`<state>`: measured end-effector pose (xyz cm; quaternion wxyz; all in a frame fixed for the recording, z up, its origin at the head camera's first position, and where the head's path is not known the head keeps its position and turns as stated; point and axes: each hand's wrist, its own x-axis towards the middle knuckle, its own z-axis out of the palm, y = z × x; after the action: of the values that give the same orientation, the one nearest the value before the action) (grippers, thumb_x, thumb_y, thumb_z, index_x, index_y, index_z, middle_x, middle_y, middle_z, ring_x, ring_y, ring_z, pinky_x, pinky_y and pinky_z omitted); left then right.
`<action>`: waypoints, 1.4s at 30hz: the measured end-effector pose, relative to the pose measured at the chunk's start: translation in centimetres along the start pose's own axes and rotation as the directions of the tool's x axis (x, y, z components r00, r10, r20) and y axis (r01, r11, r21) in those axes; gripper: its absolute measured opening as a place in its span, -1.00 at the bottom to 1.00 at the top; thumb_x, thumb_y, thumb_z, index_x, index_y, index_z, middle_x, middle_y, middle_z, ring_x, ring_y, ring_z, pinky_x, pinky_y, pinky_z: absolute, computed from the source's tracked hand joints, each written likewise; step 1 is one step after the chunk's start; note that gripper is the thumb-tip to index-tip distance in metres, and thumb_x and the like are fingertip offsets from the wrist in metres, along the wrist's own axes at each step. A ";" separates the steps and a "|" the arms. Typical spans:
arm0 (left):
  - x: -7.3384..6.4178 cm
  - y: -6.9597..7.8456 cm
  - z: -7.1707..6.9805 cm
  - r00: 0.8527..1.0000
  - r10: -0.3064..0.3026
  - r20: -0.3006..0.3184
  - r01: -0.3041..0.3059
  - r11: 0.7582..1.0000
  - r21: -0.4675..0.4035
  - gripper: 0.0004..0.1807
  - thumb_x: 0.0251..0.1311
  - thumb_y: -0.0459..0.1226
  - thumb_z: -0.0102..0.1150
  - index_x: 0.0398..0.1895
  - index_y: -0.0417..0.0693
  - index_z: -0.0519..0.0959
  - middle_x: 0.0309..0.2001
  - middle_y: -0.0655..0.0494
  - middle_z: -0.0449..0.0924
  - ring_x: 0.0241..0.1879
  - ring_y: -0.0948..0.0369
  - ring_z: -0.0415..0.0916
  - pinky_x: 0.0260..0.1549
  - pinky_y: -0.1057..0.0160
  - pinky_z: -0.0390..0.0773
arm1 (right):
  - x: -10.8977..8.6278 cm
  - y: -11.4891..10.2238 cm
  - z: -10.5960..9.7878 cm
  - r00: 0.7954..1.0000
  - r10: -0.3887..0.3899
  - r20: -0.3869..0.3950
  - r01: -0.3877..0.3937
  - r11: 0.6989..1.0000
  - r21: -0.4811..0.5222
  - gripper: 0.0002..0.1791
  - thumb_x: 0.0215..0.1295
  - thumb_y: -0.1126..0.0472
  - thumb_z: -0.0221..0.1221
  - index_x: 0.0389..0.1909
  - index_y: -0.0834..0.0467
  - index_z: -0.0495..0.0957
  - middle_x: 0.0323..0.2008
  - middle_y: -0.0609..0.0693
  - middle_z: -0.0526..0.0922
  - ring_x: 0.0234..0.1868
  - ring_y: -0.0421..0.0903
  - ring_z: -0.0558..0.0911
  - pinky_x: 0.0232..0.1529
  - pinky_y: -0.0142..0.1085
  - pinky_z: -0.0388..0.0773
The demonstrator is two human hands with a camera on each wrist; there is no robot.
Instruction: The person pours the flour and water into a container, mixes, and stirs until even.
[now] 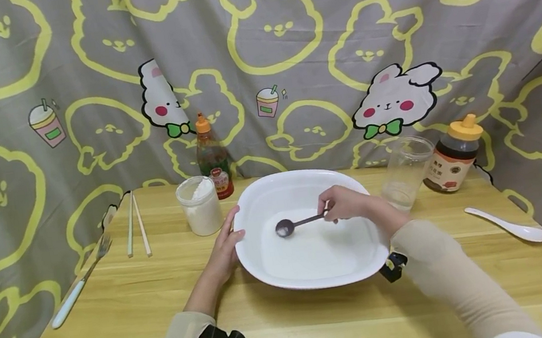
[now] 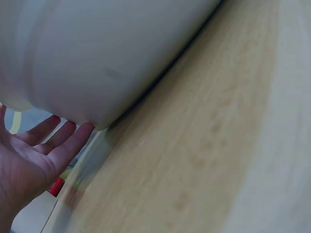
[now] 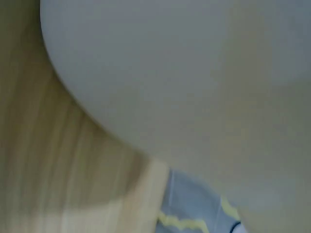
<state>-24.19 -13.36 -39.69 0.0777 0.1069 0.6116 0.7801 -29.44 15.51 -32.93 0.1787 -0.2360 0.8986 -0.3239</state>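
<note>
In the head view, a white basin (image 1: 265,276) stands in the middle of the table with a whitish layer over its bottom. My left hand (image 1: 222,251) holds its left rim, the thumb over the edge and the fingers against the outer wall. The left wrist view shows those fingertips (image 2: 86,127) touching the basin's side (image 2: 97,63) low down. Over the basin, my right hand (image 1: 343,203) pinches the handle end of a dark spoon (image 1: 286,228), whose bowl points left, down at the whitish layer. The right wrist view holds only the basin's outer wall (image 3: 146,73); the hand is hidden there.
Behind the basin stand a jar of white powder (image 1: 203,213), a red sauce bottle (image 1: 215,165), a clear cup (image 1: 404,173) and a brown bottle with a yellow cap (image 1: 451,158). A white spoon (image 1: 513,227) lies right; chopsticks (image 1: 135,225) and a fork (image 1: 81,282) lie left.
</note>
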 end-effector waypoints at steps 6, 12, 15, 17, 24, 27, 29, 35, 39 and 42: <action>-0.1 0.0 0.2 1.000 0.026 0.003 -0.026 0.999 0.028 -0.39 0.17 -0.32 -0.24 0.31 0.14 -0.06 0.28 0.00 -0.08 0.05 -0.15 0.16 -0.18 0.06 0.40 | -0.9 -0.8 1.2 0.987 -0.030 0.161 0.012 0.994 0.109 -0.89 -0.03 0.46 0.11 -0.41 0.32 0.50 -0.76 0.01 0.45 -0.82 -0.22 0.20 -0.77 -0.43 0.13; 0.5 -0.9 -0.4 1.000 0.026 0.002 -0.026 1.000 0.009 -0.40 0.16 -0.28 -0.18 0.29 0.21 0.00 0.27 0.04 -0.06 0.07 -0.16 0.15 -0.15 -0.01 0.37 | -3.9 0.0 0.0 0.961 -0.106 0.257 0.092 0.993 0.068 -0.89 -0.06 0.46 0.11 -0.48 0.23 0.52 -0.75 -0.04 0.41 -0.78 -0.24 0.25 -0.75 -0.47 0.16; 0.5 -0.9 -0.4 1.000 0.015 -0.004 -0.015 1.000 0.017 -0.40 0.15 -0.27 -0.16 0.28 0.22 0.01 0.27 0.07 -0.08 0.07 -0.15 0.15 -0.12 -0.05 0.33 | -5.3 0.5 -1.3 0.958 -0.109 0.266 0.105 0.994 0.027 -0.88 -0.10 0.47 0.10 -0.51 0.23 0.51 -0.74 -0.06 0.38 -0.73 -0.23 0.30 -0.72 -0.47 0.23; 0.5 -0.9 -0.5 1.000 0.010 -0.008 -0.010 1.000 0.023 -0.41 0.15 -0.27 -0.16 0.28 0.22 0.02 0.27 0.09 -0.08 0.07 -0.13 0.16 -0.12 -0.03 0.34 | -6.0 0.7 -2.2 0.966 -0.085 0.244 0.094 0.995 -0.026 -0.87 -0.13 0.49 0.08 -0.53 0.22 0.49 -0.74 -0.07 0.38 -0.71 -0.22 0.33 -0.70 -0.45 0.26; 0.6 -1.1 -0.5 0.999 0.049 -0.005 -0.049 0.999 0.002 -0.41 0.14 -0.32 -0.17 0.27 0.16 0.03 0.25 0.02 -0.02 0.02 -0.12 0.20 -0.24 0.10 0.43 | -5.8 1.2 -3.9 0.998 0.018 0.064 -0.007 0.987 -0.162 -0.85 -0.17 0.52 0.02 -0.54 0.27 0.48 -0.69 -0.03 0.43 -0.69 -0.17 0.36 -0.67 -0.36 0.32; 0.6 -1.2 -0.5 0.998 0.054 -0.007 -0.054 0.999 0.000 -0.41 0.13 -0.32 -0.17 0.27 0.16 0.03 0.24 0.03 -0.01 0.01 -0.12 0.20 -0.24 0.10 0.44 | -4.4 1.2 -3.3 0.999 0.048 -0.024 -0.052 0.983 -0.176 -0.88 -0.14 0.49 0.04 -0.52 0.28 0.48 -0.70 -0.02 0.43 -0.68 -0.16 0.38 -0.63 -0.34 0.32; 0.6 -1.2 -0.4 0.999 0.050 -0.010 -0.050 0.999 0.002 -0.40 0.13 -0.31 -0.16 0.27 0.17 0.03 0.25 0.04 -0.02 0.01 -0.13 0.20 -0.24 0.06 0.43 | -3.4 1.2 -2.6 0.996 0.046 -0.075 -0.058 0.984 -0.171 -0.89 -0.13 0.47 0.05 -0.52 0.26 0.48 -0.71 -0.03 0.43 -0.67 -0.16 0.39 -0.62 -0.35 0.31; 0.5 -1.2 -0.4 0.999 0.033 -0.010 -0.033 0.999 0.001 -0.39 0.13 -0.30 -0.17 0.28 0.20 0.02 0.26 0.05 -0.06 0.03 -0.18 0.17 -0.20 -0.03 0.39 | -0.9 0.9 0.2 0.998 -0.010 -0.065 0.010 1.000 0.008 -0.91 -0.04 0.45 0.08 -0.45 0.30 0.48 -0.75 0.02 0.47 -0.76 -0.19 0.34 -0.72 -0.40 0.24; 0.4 -1.2 -0.5 0.999 0.045 -0.016 -0.045 0.999 0.003 -0.40 0.13 -0.30 -0.17 0.28 0.18 0.03 0.25 0.01 -0.02 0.01 -0.16 0.20 -0.23 0.04 0.43 | -0.8 0.2 1.4 0.999 -0.026 0.041 0.022 0.995 0.096 -0.88 0.00 0.43 0.08 -0.39 0.33 0.49 -0.76 0.01 0.46 -0.80 -0.21 0.25 -0.76 -0.43 0.17; 0.5 -1.2 -0.5 0.999 0.048 -0.018 -0.048 0.999 0.005 -0.40 0.13 -0.30 -0.16 0.28 0.17 0.03 0.24 -0.01 -0.01 0.01 -0.14 0.21 -0.24 0.09 0.44 | -1.5 -0.3 1.6 0.990 -0.069 0.119 0.061 0.996 0.073 -0.89 0.00 0.43 0.09 -0.40 0.33 0.50 -0.77 -0.01 0.45 -0.79 -0.22 0.25 -0.75 -0.43 0.17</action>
<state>-24.78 -13.46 -40.91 0.0531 0.1144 0.6112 0.7814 -27.33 15.32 -33.65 0.2304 -0.2781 0.8662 -0.3454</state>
